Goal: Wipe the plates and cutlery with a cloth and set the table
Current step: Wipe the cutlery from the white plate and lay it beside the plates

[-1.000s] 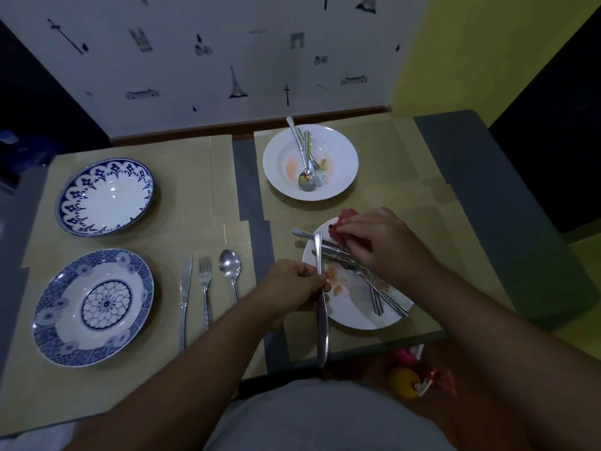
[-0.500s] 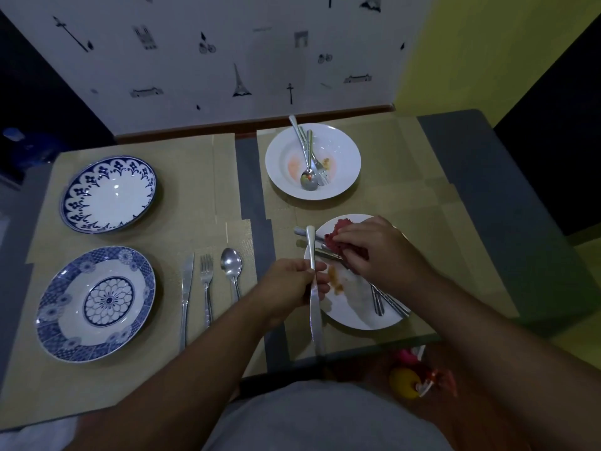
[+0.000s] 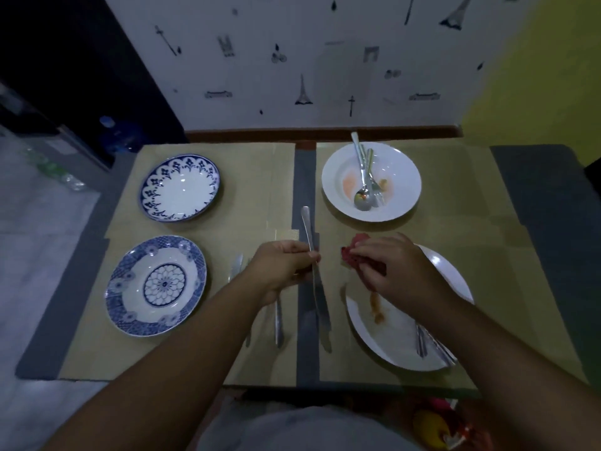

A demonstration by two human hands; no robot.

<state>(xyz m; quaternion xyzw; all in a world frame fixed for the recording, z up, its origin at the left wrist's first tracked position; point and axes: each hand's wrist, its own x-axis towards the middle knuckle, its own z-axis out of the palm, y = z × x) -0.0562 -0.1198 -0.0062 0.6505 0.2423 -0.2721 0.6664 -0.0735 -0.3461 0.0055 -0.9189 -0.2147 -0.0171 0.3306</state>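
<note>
Dim light is covering the table point(image 3: 536, 242); left hand point(image 3: 279, 266) is pinching a knife point(image 3: 313, 275), right hand point(image 3: 395, 265) is bunching a red cloth point(image 3: 353, 253). Loose pinch risks dropping it off the near edge.

Wearing a pale grey top point(image 3: 309, 429), showing only as a rounded patch at the bottom edge, plain and without print or buttons in view. Showing both forearms bare right up to the frame's lower corners, no sleeves reaching them. Showing the left hand point(image 3: 281, 266) and the right hand point(image 3: 395, 271) bare too, ungloved, with no ring, watch or band to be made out in the dim light.
</note>
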